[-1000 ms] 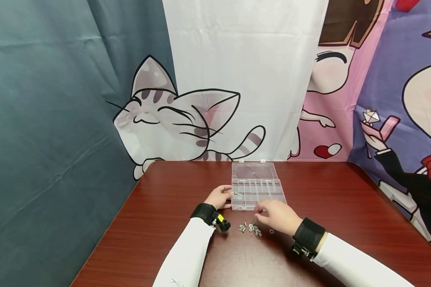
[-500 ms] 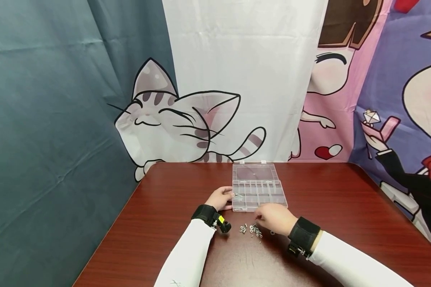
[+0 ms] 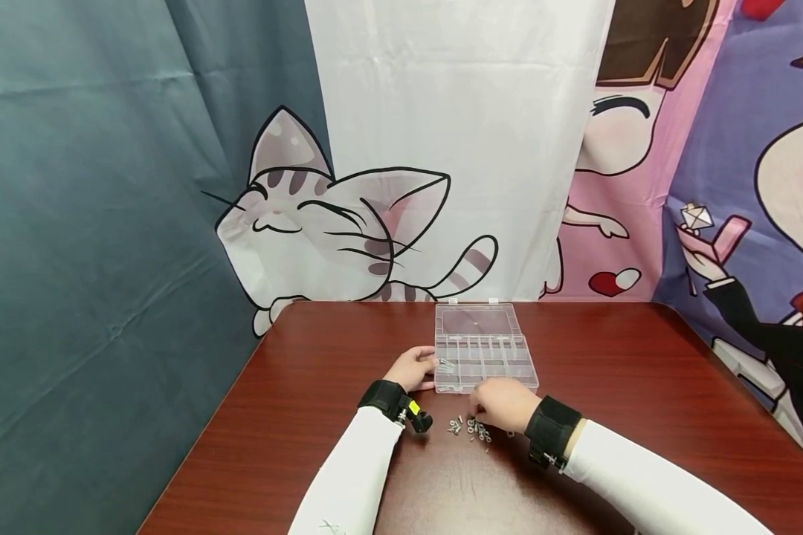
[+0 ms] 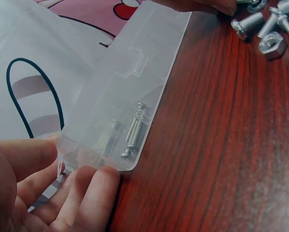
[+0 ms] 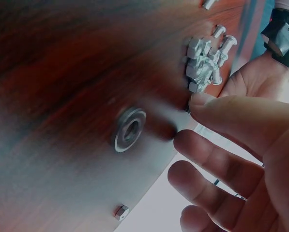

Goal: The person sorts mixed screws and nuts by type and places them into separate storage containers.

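My left hand (image 3: 410, 369) holds the left side of a clear plastic compartment box (image 3: 488, 365), whose lid (image 3: 476, 321) lies back. In the left wrist view, its thumb and fingers grip the box corner. Several long screws (image 4: 134, 128) lie inside, near that end. Over the table, just in front of the box, my right hand (image 3: 506, 403) reaches down at a pile of loose screws and nuts (image 5: 202, 65). Its thumb (image 5: 226, 106) is beside the pile, with a gap to the nearest visible finger. Nothing can be seen between them.
A washer (image 5: 129, 129) lies apart from the pile, near my right hand. Farther off sits a small hex piece (image 5: 121, 212). Left of the main pile is a smaller cluster of screws and nuts (image 3: 455, 426). The reddish table (image 3: 348, 327) meets a printed cloth (image 3: 442, 89) at the back.
My right hand has moved down and left from the box's front edge to the loose hardware. The left hand stays at the box's left side.
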Available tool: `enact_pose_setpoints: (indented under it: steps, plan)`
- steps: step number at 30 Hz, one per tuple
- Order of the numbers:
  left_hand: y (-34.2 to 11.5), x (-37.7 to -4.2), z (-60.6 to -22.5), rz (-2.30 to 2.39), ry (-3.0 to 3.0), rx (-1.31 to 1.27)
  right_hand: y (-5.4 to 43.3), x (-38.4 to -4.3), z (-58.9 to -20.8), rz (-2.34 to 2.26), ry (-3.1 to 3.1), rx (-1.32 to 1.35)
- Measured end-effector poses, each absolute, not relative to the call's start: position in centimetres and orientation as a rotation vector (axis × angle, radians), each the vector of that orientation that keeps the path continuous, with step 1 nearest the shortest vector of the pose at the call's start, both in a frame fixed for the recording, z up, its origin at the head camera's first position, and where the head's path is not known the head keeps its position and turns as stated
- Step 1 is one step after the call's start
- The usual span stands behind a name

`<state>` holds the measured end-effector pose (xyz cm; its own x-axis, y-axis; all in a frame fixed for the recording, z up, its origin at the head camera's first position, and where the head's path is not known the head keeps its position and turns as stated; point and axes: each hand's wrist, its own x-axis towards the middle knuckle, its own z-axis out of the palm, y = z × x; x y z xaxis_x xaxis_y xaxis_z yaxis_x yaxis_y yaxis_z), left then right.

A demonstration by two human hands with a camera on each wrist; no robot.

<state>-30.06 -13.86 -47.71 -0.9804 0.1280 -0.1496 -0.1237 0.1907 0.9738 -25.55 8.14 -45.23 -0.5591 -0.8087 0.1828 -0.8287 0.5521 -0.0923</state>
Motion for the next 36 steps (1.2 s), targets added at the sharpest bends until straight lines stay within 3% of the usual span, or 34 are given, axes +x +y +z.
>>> enact_pose_setpoints:
  steps: [17, 36]
  plan:
    - [-14.0, -31.3, -49.1, 1.875, 2.265, 0.0, 8.0, -26.0, -45.9, 0.213, -2.598, 1.442]
    - [-14.2, -31.2, -49.3, 1.872, 2.269, 0.0, 7.5, -26.5, -45.8, 0.55, -2.679, 1.241]
